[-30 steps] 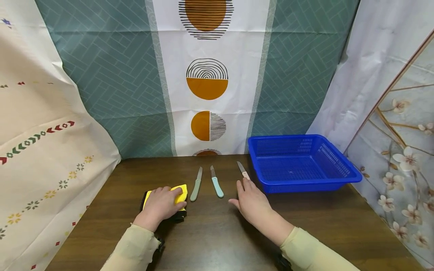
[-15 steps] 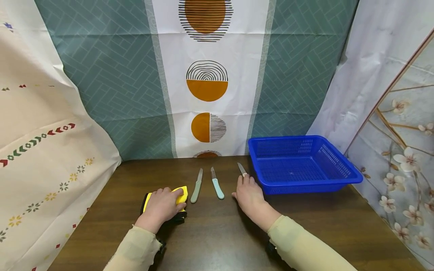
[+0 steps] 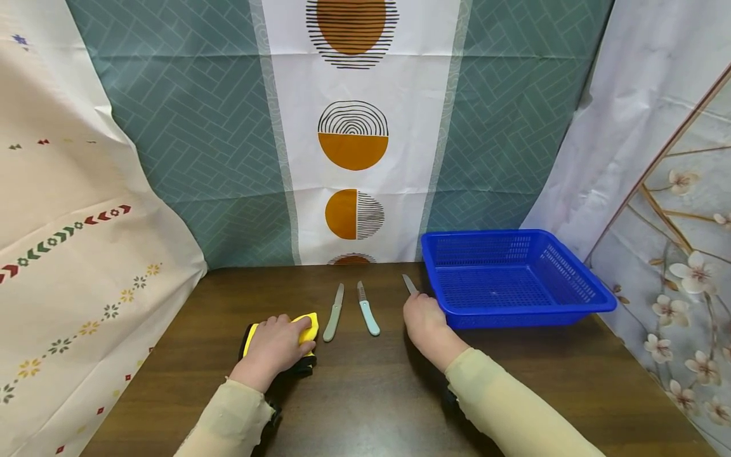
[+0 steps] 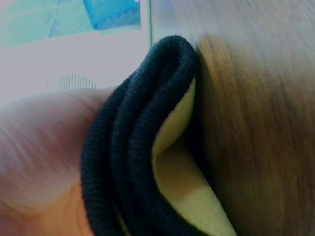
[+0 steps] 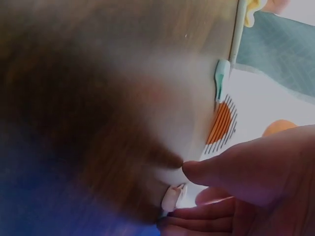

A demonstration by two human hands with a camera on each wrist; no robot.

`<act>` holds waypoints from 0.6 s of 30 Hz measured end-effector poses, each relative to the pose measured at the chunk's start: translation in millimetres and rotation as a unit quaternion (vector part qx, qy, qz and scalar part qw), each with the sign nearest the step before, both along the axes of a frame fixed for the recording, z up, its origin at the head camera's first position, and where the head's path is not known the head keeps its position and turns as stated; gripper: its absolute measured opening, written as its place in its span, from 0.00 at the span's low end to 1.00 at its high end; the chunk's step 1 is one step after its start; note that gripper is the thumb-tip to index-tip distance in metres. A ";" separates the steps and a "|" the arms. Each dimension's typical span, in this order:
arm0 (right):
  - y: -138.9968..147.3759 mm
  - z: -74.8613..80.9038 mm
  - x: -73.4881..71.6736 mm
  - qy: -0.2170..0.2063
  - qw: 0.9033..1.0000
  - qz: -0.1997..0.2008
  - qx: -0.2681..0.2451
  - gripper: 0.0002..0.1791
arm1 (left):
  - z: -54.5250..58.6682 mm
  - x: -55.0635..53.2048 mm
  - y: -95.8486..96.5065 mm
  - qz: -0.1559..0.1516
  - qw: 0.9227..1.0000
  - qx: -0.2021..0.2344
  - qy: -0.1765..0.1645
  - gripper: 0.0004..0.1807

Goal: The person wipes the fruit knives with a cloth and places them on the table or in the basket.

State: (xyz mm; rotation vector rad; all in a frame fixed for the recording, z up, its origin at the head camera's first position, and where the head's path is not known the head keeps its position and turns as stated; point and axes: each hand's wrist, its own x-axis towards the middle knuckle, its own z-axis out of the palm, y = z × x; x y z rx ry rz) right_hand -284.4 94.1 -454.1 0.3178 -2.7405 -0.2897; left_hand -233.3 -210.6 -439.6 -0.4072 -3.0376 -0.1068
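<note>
My left hand (image 3: pixel 275 346) grips a folded yellow cloth (image 3: pixel 308 330) with black edging at the left of the table. Close up in the left wrist view, the cloth's thick black folds (image 4: pixel 133 147) stand against that hand. At the right, my right hand (image 3: pixel 428 324) has its fingers curled at the handle of a small knife (image 3: pixel 409 284). Only the blade shows in the head view. The right wrist view shows the pale pink handle (image 5: pixel 172 197) between thumb and fingers. Between the hands lie a green-handled knife (image 3: pixel 334 314) and a light-blue-handled knife (image 3: pixel 368 311).
A blue plastic basket (image 3: pixel 525 310) stands at the back right, just beside the right hand. The dark wooden table (image 3: pixel 354 393) ends at a patterned cloth backdrop (image 3: pixel 228 235). More hanging fabric borders the left and right sides.
My right hand has shifted, and its fingers have gone from spread to curled at the pink-handled knife. The left hand stays on the cloth.
</note>
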 end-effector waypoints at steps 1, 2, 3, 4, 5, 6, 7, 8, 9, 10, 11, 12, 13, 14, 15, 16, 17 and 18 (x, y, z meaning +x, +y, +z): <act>0.1 0.6 -1.2 -0.009 1.000 0.001 0.003 0.06 | -0.3 0.0 0.0 0.000 1.000 -0.001 0.001 0.18; -0.1 1.0 -2.7 -0.019 1.000 0.002 0.005 0.06 | -0.6 0.2 0.0 0.001 1.000 -0.001 0.001 0.18; -0.5 1.3 -4.1 -0.027 1.000 0.003 0.007 0.06 | -0.8 0.5 0.1 0.000 1.000 -0.001 0.003 0.18; -1.0 1.4 -5.7 -0.034 0.999 0.004 0.007 0.07 | -0.3 0.8 0.2 0.000 1.000 -0.002 0.003 0.18; -1.6 1.6 -7.1 -0.038 0.999 0.005 0.005 0.07 | 0.1 1.0 0.4 0.000 1.000 -0.002 0.004 0.18; -2.4 1.6 -8.7 -0.043 0.999 0.006 0.003 0.07 | 0.3 1.0 0.4 0.000 1.000 -0.002 0.005 0.18; -3.3 1.6 -10.0 -0.047 0.999 0.006 0.001 0.08 | 0.7 1.3 0.4 -0.001 1.000 -0.002 0.006 0.19; -4.1 1.3 -11.3 -0.052 0.999 0.005 0.002 0.08 | 1.2 1.6 0.4 -0.002 1.000 -0.003 0.007 0.19; -4.8 1.1 -11.9 -0.057 0.998 0.005 0.002 0.08 | 1.8 1.9 0.4 -0.002 1.000 -0.002 0.007 0.19; -5.4 0.8 -12.2 -0.064 0.998 0.004 0.003 0.08 | 2.6 2.1 0.5 -0.002 1.000 -0.003 0.007 0.19; -5.9 0.8 -12.6 -0.070 0.998 0.002 0.004 0.08 | 2.6 2.1 0.3 -0.003 1.000 -0.003 0.008 0.19; -6.4 0.7 -12.6 -0.076 0.997 0.001 0.006 0.08 | 2.6 2.0 0.2 -0.003 1.000 -0.003 0.008 0.19; -6.7 0.6 -12.6 -0.080 0.997 -0.001 0.005 0.07 | 2.7 2.0 0.2 -0.004 1.000 -0.003 0.008 0.20; -6.8 0.2 -12.5 -0.085 0.996 -0.002 0.007 0.07 | 2.8 1.9 0.2 -0.006 1.000 -0.003 0.007 0.20; -6.9 -0.1 -12.2 -0.087 0.996 -0.003 0.007 0.07 | 2.5 1.6 0.2 -0.007 1.000 -0.002 0.008 0.19; -6.9 -0.2 -11.9 -0.088 0.996 -0.005 0.005 0.07 | 2.2 1.2 0.2 -0.009 1.000 -0.001 0.009 0.19; -6.9 -0.4 -11.7 -0.087 0.996 -0.007 0.002 0.07 | 2.1 0.9 0.4 -0.011 1.000 -0.001 0.010 0.19; -6.9 -0.8 -11.0 -0.086 0.996 -0.009 0.001 0.07 | 1.6 0.4 0.6 -0.015 1.000 0.001 0.013 0.19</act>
